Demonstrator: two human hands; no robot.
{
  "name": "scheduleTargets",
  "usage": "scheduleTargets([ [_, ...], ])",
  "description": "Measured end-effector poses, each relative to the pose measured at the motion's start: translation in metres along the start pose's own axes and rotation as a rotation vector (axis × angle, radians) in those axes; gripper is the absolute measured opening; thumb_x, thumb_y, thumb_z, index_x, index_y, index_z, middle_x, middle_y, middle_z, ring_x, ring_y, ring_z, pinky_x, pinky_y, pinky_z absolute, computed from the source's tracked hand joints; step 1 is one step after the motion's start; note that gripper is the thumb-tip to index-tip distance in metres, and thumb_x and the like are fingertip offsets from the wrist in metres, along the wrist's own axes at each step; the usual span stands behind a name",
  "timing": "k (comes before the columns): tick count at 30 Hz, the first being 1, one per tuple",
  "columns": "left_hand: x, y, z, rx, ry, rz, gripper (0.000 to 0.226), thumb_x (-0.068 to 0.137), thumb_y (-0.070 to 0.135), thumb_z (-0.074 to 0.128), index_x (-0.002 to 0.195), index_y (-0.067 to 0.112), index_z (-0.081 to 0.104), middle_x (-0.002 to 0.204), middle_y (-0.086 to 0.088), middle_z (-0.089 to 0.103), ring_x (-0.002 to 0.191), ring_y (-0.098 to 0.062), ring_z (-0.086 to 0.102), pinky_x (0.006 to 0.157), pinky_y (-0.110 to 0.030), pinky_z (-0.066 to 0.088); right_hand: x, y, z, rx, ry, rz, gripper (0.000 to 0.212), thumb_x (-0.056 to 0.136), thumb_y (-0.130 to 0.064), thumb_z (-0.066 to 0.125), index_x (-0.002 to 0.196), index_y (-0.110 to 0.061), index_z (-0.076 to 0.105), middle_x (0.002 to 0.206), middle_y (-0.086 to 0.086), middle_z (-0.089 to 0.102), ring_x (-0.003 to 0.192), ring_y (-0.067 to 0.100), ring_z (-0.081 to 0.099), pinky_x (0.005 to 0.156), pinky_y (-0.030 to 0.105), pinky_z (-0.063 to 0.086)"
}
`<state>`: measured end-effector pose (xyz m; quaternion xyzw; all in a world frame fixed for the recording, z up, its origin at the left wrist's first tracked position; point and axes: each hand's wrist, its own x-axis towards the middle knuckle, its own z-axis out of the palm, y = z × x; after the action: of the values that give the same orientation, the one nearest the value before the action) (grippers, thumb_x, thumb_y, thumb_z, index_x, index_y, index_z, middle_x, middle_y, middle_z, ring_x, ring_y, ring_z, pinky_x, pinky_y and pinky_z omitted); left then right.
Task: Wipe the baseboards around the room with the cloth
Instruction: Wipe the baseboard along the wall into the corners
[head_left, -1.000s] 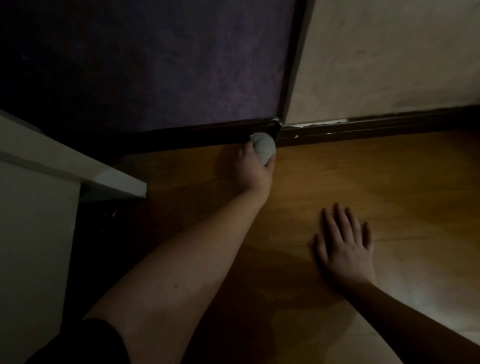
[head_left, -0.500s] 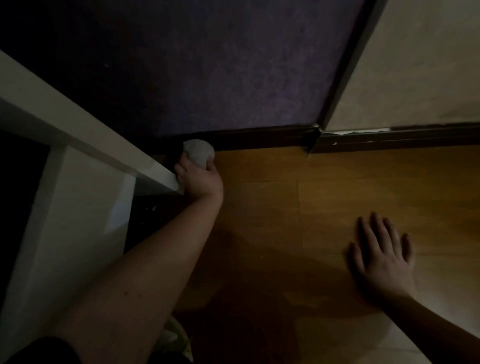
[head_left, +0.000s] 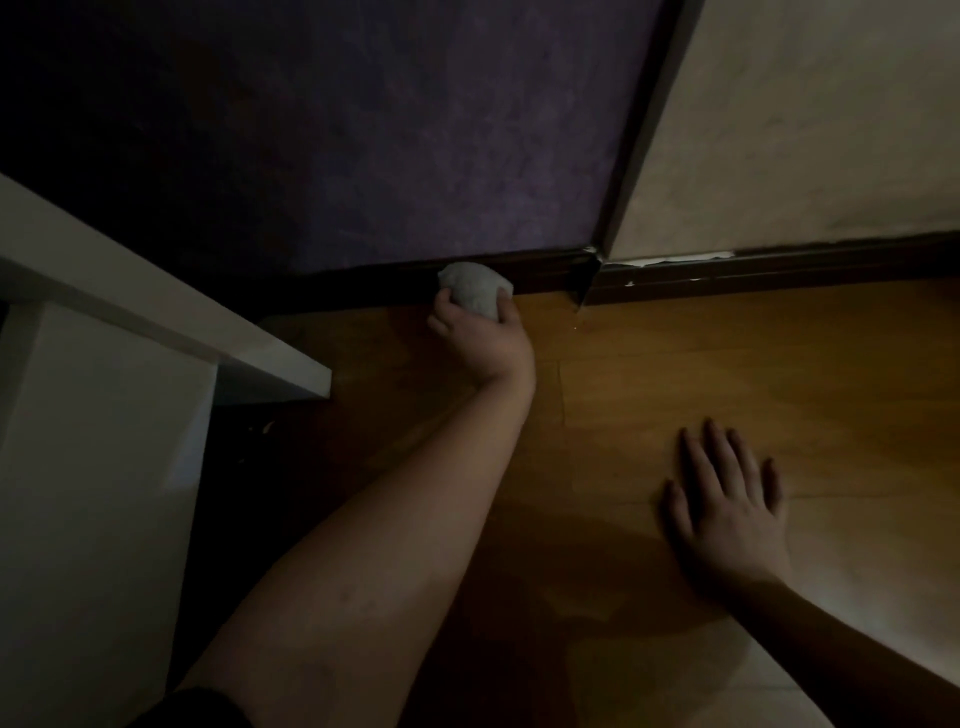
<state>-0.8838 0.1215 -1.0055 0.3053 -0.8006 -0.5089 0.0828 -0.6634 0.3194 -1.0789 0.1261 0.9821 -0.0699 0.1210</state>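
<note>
White desk (head_left: 171, 332) juts in at left, its edge near your left hand (head_left: 480, 340). Dark baseboard (head_left: 540, 267) under purple wall (head_left: 363, 130), chipped at corner. Left grip wrapped round balled cloth (head_left: 475, 291), cloth pressed on baseboard, arm outstretched. Right hand (head_left: 732, 514) flat on floor (head_left: 753, 374), fingers spread.
</note>
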Motion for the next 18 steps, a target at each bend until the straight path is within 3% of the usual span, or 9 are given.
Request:
scheduleTargets([
  [7, -0.053, 0.023, 0.045, -0.021, -0.189, 0.105, 0.065, 0.092, 0.032, 0.067, 0.142, 0.001, 0.039, 0.140, -0.019, 0.041, 0.122, -0.035, 0.050, 0.098, -0.038, 0.044, 0.002, 0.000, 0.006, -0.041, 0.032, 0.012, 0.065, 0.099, -0.062, 0.015, 0.157, -0.037, 0.002, 0.165, -0.008, 0.002, 0.152, 0.014, -0.005, 0.121, 0.047, -0.001],
  [12, -0.052, 0.023, 0.044, 0.010, -0.195, 0.183, 0.060, 0.092, 0.031, 0.068, 0.137, 0.001, 0.042, 0.138, -0.017, 0.042, 0.119, -0.033, 0.052, 0.095, -0.037, 0.045, 0.002, -0.001, 0.004, -0.042, 0.035, 0.006, 0.066, 0.099, -0.062, 0.017, 0.157, -0.036, 0.000, 0.166, -0.007, -0.001, 0.152, 0.014, -0.007, 0.121, 0.046, -0.004],
  [18, -0.049, 0.045, 0.059, -0.031, -0.136, 0.008, 0.058, 0.089, 0.028, 0.071, 0.131, 0.001, 0.042, 0.133, -0.018, 0.043, 0.111, -0.036, 0.057, 0.085, -0.038, 0.050, 0.002, -0.001, 0.004, -0.045, 0.033, 0.015, 0.065, 0.100, -0.062, 0.017, 0.157, -0.037, 0.000, 0.166, -0.007, -0.002, 0.152, 0.013, -0.008, 0.121, 0.045, -0.006],
])
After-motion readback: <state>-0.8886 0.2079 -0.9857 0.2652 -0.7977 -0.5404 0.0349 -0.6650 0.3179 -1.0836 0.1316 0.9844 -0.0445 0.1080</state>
